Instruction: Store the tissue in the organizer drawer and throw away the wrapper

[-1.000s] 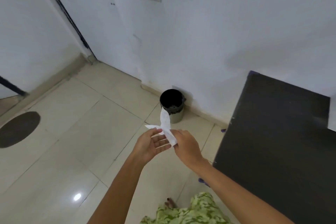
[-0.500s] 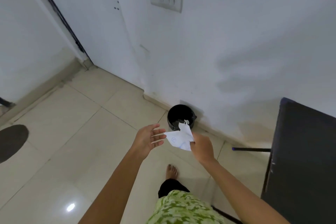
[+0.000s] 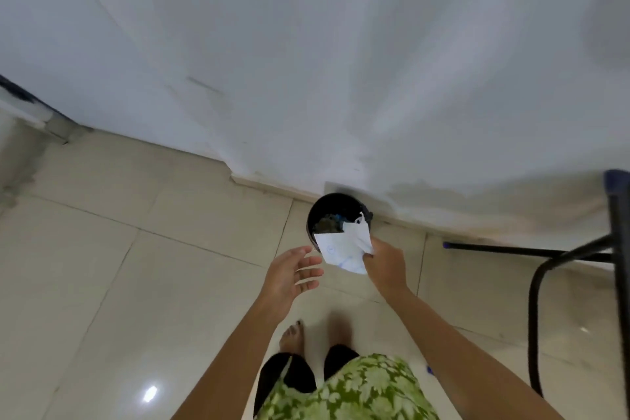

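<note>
The black bin (image 3: 332,215) against the wall now sits much closer below the view than half a second ago. The right hand (image 3: 385,264) pinches the white wrapper (image 3: 344,245), which now overlaps the bin's near rim, seemingly just above it. The left hand (image 3: 289,274), fingers spread and empty, remains just left of the bin.
</note>
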